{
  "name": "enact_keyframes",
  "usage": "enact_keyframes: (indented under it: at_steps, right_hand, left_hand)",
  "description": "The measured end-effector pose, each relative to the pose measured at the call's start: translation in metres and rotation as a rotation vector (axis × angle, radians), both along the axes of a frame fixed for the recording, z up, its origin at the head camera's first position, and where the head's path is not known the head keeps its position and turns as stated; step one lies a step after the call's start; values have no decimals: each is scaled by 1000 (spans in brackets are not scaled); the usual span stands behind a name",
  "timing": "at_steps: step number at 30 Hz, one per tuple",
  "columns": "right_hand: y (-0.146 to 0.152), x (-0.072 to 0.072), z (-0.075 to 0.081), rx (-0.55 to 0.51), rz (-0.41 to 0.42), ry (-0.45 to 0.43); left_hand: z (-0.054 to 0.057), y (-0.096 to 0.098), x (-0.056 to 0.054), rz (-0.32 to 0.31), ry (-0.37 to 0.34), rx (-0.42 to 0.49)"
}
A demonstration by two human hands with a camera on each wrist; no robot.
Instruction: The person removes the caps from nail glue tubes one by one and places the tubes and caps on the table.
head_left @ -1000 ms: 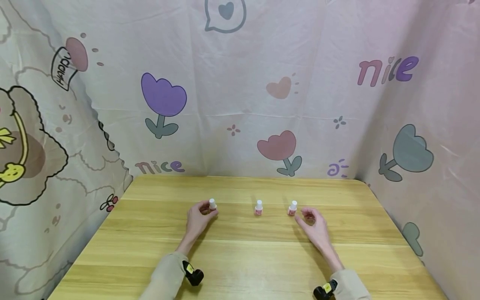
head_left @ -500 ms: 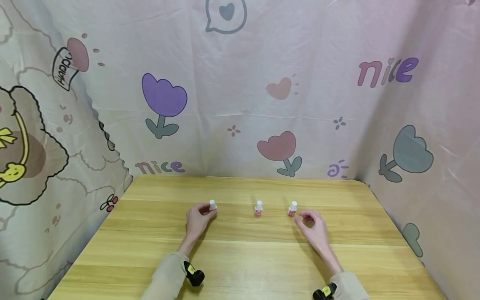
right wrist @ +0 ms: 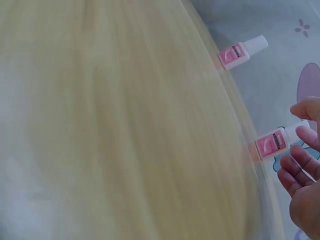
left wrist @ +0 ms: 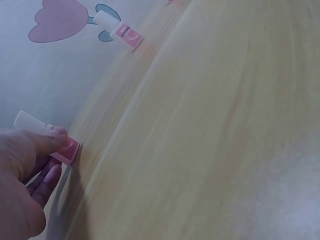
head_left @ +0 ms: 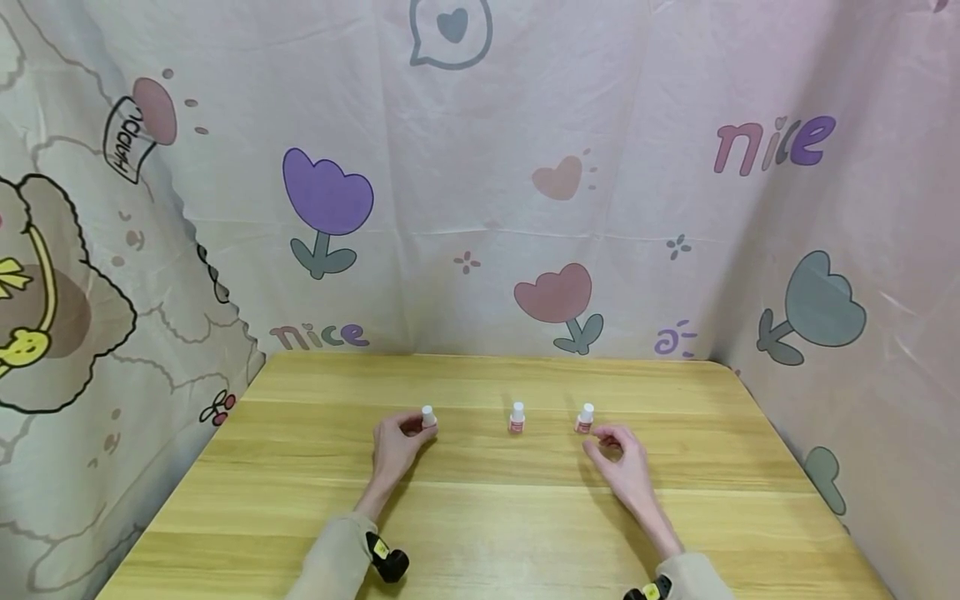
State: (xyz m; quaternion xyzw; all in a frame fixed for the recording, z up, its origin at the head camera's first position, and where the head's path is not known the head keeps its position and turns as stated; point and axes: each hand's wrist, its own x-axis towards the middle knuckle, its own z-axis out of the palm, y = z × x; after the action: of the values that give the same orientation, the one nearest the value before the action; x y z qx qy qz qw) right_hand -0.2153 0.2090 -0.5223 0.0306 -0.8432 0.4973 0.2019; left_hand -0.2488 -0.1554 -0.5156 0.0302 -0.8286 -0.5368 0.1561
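Observation:
Three small white-capped bottles with pink labels stand in a loose row on the wooden table. My left hand (head_left: 395,450) pinches the left bottle (head_left: 428,413) between thumb and fingers; in the left wrist view, the thumb lies across the label of this bottle (left wrist: 71,149). The middle bottle (head_left: 517,419) stands upright, untouched. Close beside the right bottle (head_left: 585,420) is my right hand (head_left: 626,468), its fingers loosely bent and holding nothing. In the right wrist view those fingers (right wrist: 299,159) overlap the cap end of the right bottle (right wrist: 272,144).
The light wood table (head_left: 480,525) reaches back to a printed curtain (head_left: 450,183), which also hangs along both sides. Black wrist cameras (head_left: 388,560) sit at both beige sleeves.
My left hand has shifted slightly toward me with the left bottle. The right hand has drawn slightly nearer and leftward. The middle and right bottles stay in place.

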Motion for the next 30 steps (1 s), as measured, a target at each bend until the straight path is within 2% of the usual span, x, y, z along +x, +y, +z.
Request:
enact_keyframes:
  at_steps: [9, 15, 22, 30]
  right_hand:
    - [-13, 8, 5, -111, 47, 29]
    - [-20, 10, 6, -192, 79, 8]
    - [-25, 13, 10, -234, 104, -38]
    - [-34, 15, 12, -255, 142, -61]
  left_hand:
    - [-2, 6, 7, -29, -2, -4]
    - [-3, 9, 11, -52, -19, 8]
    - [-4, 13, 16, -67, -29, -5]
    - [-8, 16, 18, -120, -55, 14]
